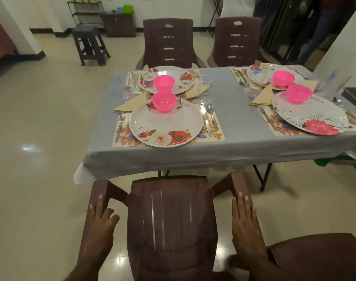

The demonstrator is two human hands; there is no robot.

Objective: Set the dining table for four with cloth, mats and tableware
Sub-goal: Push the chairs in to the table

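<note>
Facing the grey-clothed dining table point(229, 118), already laid for four, the brown moulded-plastic armchair point(171, 230) looks light, stiff and easy to slide by its armrests, where the left hand point(99, 224) and right hand point(245, 220) rest, fingers straight.

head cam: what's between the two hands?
The chair back. The left hand rests on one armrest, the right hand on the other, fingers straight, in the head view.
</note>
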